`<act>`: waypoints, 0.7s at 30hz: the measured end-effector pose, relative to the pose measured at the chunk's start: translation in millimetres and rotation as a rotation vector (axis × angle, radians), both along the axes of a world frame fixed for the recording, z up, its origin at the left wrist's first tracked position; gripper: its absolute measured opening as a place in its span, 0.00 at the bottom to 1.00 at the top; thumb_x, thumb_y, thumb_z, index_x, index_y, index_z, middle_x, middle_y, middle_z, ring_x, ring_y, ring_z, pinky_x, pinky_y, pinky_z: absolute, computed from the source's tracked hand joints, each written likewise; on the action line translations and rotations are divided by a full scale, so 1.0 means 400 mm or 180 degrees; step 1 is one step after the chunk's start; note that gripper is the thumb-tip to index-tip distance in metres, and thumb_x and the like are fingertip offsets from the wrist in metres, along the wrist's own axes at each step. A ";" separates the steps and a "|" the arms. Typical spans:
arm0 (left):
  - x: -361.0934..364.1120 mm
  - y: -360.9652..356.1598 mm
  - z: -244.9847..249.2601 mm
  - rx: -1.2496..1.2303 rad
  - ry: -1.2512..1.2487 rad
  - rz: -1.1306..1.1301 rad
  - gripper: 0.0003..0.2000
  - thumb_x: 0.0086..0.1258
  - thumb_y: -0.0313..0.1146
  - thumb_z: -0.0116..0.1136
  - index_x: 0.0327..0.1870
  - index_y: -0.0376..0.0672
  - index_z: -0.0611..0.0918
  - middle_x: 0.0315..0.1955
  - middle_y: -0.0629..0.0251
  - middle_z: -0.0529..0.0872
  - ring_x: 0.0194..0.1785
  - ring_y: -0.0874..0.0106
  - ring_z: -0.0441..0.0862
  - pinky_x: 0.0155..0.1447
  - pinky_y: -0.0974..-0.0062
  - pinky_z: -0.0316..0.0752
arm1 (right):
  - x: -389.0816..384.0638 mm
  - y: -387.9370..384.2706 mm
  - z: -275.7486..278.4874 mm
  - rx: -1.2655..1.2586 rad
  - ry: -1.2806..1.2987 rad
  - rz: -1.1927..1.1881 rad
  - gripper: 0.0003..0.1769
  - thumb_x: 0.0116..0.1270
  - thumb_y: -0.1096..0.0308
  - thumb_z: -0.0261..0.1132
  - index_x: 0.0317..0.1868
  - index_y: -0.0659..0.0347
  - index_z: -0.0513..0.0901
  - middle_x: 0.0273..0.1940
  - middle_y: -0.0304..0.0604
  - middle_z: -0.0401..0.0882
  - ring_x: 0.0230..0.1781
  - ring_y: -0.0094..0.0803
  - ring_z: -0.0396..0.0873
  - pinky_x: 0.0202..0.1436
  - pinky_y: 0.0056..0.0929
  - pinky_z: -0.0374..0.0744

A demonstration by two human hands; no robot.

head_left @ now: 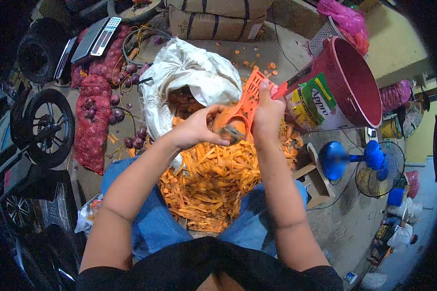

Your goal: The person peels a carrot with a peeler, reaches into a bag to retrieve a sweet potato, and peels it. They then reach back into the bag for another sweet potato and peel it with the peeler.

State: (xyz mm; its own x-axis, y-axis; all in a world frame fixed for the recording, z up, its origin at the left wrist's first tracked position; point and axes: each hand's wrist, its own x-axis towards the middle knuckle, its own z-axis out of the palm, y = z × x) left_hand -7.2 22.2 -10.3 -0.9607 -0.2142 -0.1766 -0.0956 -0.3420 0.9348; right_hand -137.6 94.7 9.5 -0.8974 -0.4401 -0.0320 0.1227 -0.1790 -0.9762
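Note:
My left hand [202, 130] is wrapped round a thick carrot [237, 127] with a dark stem end, held above a heap of peelings. In my right hand [268, 119] is an orange plastic peeler [253, 94] with a slotted, grid-like body. The peeler lies against the carrot, and its blade cannot be made out. Below both hands, orange carrot peelings [213, 182] are piled between my knees. Just beyond my left hand, an opened white woven sack [194, 65] shows carrots [183, 103] inside.
A tilted red bucket [342, 87] stands at the right, with a fan [379, 169] nearer me. Red net sacks of onions [91, 126] and a scale [90, 41] are at the left, near a motorcycle wheel [48, 128]. Cartons [213, 24] stand behind. A person [401, 236] is far right.

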 end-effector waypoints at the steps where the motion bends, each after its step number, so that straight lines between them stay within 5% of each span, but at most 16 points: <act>1: 0.000 -0.001 -0.007 0.0036 -0.0014 0.0028 0.37 0.33 0.30 0.70 0.50 0.37 0.65 0.44 0.66 0.72 0.49 0.75 0.68 0.55 0.77 0.60 | 0.006 0.000 0.004 -0.0032 0.0207 -0.0028 0.14 0.61 0.63 0.53 0.23 0.64 0.71 0.19 0.32 0.67 0.18 0.18 0.62 0.21 0.21 0.64; 9: -0.003 0.009 0.003 -0.0297 -0.0133 -0.0089 0.37 0.33 0.27 0.70 0.50 0.32 0.65 0.43 0.62 0.72 0.48 0.74 0.70 0.53 0.77 0.63 | 0.001 0.011 -0.007 0.0398 0.0845 -0.0084 0.10 0.61 0.67 0.50 0.23 0.62 0.69 0.20 0.29 0.62 0.21 0.16 0.57 0.24 0.18 0.59; 12: 0.005 0.009 0.026 -0.0962 -0.0158 -0.0016 0.36 0.32 0.28 0.70 0.49 0.34 0.66 0.43 0.64 0.73 0.48 0.74 0.69 0.54 0.77 0.62 | -0.086 0.016 -0.062 0.0733 0.0956 -0.0330 0.12 0.59 0.66 0.53 0.22 0.66 0.70 0.17 0.36 0.68 0.16 0.23 0.62 0.21 0.27 0.64; 15: 0.025 0.019 0.052 -0.1007 0.0136 -0.0413 0.38 0.27 0.29 0.71 0.48 0.38 0.67 0.44 0.67 0.71 0.50 0.76 0.66 0.57 0.77 0.58 | -0.217 0.036 -0.146 0.1195 0.0012 -0.1045 0.10 0.60 0.67 0.52 0.26 0.66 0.72 0.22 0.34 0.69 0.18 0.19 0.65 0.20 0.21 0.65; 17: 0.025 -0.004 0.027 -0.1142 0.0167 -0.0271 0.38 0.27 0.28 0.71 0.48 0.38 0.67 0.44 0.67 0.72 0.50 0.76 0.66 0.57 0.77 0.58 | -0.239 0.044 -0.154 0.0312 -0.0309 -0.0631 0.11 0.60 0.67 0.52 0.29 0.67 0.73 0.25 0.38 0.72 0.18 0.21 0.68 0.20 0.23 0.67; 21: 0.010 -0.018 -0.002 -0.1183 -0.0088 0.0008 0.37 0.28 0.28 0.71 0.48 0.38 0.67 0.44 0.67 0.72 0.50 0.76 0.67 0.56 0.77 0.59 | -0.034 0.015 -0.003 0.0828 0.0350 -0.0010 0.11 0.61 0.66 0.51 0.29 0.67 0.72 0.23 0.35 0.69 0.21 0.19 0.65 0.23 0.20 0.65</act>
